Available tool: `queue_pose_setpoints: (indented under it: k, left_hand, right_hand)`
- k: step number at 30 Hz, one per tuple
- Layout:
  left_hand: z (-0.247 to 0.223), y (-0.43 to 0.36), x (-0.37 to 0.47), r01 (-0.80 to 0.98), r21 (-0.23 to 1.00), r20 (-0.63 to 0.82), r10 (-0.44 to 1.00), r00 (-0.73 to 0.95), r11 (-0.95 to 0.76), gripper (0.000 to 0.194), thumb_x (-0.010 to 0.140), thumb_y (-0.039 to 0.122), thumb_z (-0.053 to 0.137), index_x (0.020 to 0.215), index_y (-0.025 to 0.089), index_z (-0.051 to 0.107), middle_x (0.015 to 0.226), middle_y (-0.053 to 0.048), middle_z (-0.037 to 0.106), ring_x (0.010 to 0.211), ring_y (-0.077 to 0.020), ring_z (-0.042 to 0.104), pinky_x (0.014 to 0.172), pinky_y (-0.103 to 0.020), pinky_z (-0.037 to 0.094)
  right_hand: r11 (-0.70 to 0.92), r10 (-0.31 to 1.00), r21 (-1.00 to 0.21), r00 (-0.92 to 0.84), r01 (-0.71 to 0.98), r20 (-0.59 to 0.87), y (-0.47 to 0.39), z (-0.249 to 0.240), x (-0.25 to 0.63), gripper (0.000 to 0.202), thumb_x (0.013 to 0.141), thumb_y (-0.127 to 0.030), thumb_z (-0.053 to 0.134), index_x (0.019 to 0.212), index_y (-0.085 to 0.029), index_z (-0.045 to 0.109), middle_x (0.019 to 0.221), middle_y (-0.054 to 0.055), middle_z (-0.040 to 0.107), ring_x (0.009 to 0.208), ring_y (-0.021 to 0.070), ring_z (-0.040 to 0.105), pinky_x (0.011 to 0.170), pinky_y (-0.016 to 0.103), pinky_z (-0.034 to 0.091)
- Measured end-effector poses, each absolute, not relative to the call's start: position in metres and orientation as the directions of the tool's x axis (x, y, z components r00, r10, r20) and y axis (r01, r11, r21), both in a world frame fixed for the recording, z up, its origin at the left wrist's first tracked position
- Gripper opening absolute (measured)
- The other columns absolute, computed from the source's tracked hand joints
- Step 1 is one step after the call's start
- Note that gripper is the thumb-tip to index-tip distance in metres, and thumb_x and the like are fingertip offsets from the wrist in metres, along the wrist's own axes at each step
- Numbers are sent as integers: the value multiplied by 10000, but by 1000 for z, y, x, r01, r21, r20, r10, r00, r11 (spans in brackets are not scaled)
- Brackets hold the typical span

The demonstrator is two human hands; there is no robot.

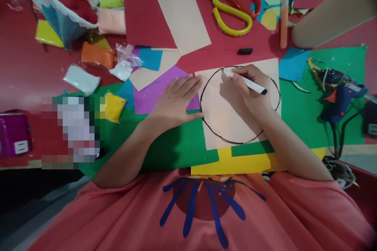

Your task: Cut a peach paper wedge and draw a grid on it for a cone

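A peach sheet of paper (224, 125) lies in front of me with a large black circle drawn on it. My right hand (253, 90) grips a white marker (249, 84), its tip at the circle's upper left line and its black end pointing right. Flat with fingers spread, my left hand (178, 100) rests over a purple sheet (144, 100), fingertips at the peach sheet's left edge. A black cap (245, 51) lies above the peach sheet. Green paper (165, 149) and yellow paper (250, 161) are underneath.
Scissors (232, 8) with red and yellow handles lie at the top. A blue glue gun (338, 102) is at the right, below a cardboard tube (332, 15). Clay packets, including an orange one (98, 55) and a yellow one (114, 106), lie left.
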State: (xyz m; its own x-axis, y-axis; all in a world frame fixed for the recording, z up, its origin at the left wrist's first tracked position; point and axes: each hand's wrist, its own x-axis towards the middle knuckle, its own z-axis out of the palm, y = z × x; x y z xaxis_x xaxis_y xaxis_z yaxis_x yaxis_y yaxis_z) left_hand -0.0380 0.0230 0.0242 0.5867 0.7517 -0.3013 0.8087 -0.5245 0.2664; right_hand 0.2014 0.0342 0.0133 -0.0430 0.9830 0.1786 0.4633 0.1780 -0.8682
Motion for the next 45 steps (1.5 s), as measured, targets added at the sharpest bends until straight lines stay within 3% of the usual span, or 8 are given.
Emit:
queue_pose_setpoints:
  k: [12, 17, 21, 24, 29, 37, 42, 45]
  left_hand:
    - [24, 23, -38, 809, 269, -289, 758, 585, -522, 830, 903, 613, 475, 1541, 183, 164, 1605, -114, 247, 1493, -303, 182, 1209, -442, 132]
    - [26, 20, -36, 830, 234, -276, 784, 556, -506, 784, 895, 599, 495, 1515, 180, 260, 1595, -115, 280, 1479, -313, 225, 1205, -454, 146]
    - [32, 19, -34, 855, 240, -181, 844, 505, -460, 619, 916, 549, 470, 1438, 221, 414, 1520, -96, 426, 1415, -319, 351, 1181, -490, 208]
    - [37, 20, -36, 854, 290, -96, 875, 475, -432, 436, 972, 412, 381, 1337, 225, 529, 1379, -83, 574, 1298, -284, 493, 1123, -457, 323]
    - [37, 24, -40, 893, 306, 5, 939, 345, -330, 366, 982, 305, 340, 1234, 239, 597, 1277, -74, 627, 1203, -239, 561, 1023, -377, 416]
    - [27, 26, -41, 870, 379, -37, 934, 355, -316, 321, 925, 297, 473, 1199, 202, 611, 1049, -62, 689, 998, -232, 622, 885, -349, 470]
    - [30, 25, -38, 810, 471, -105, 889, 445, -349, 361, 885, 306, 548, 1223, 194, 606, 900, -30, 684, 863, -202, 636, 797, -313, 466]
    - [31, 23, -36, 792, 512, -137, 879, 457, -332, 358, 880, 331, 565, 1212, 206, 603, 840, -7, 677, 820, -187, 637, 763, -294, 458]
  right_hand:
    - [136, 983, -834, 31, 535, 180, 34, 13, 203, 161, 887, -400, 590, 868, -246, 635, 825, 42, 717, 767, 214, 674, 674, 366, 541]
    - [117, 982, -824, 59, 554, 179, 19, 29, 211, 319, 975, -469, 412, 1106, -261, 614, 947, 56, 731, 678, 193, 688, 629, 363, 546]
    - [394, 919, -519, -341, 759, 199, -11, 35, 198, 311, 945, -343, 470, 1166, -192, 628, 1090, 146, 723, 1072, 317, 667, 874, 466, 534]
    - [449, 891, -391, -433, 803, 135, -28, 26, 184, 528, 904, -408, 517, 1355, -134, 506, 1400, 205, 551, 1372, 399, 427, 1076, 594, 379]
    - [652, 727, -390, -683, 650, 76, -25, 13, 189, 510, 932, -397, 489, 1388, -170, 498, 1488, 156, 472, 1449, 366, 317, 1139, 613, 293]
    - [717, 452, -661, -869, 221, 201, 7, 24, 219, 302, 966, -283, 496, 1224, -209, 633, 1268, 81, 681, 1334, 218, 517, 1154, 450, 359]
    - [514, 710, -798, -678, 313, 191, 14, 41, 224, 258, 957, -348, 523, 1119, -230, 685, 1133, 39, 742, 1097, 181, 682, 961, 319, 537]
    - [409, 879, -706, -458, 578, 134, 8, 47, 224, 258, 971, -351, 489, 1065, -209, 684, 1017, 61, 761, 933, 194, 725, 789, 311, 576]
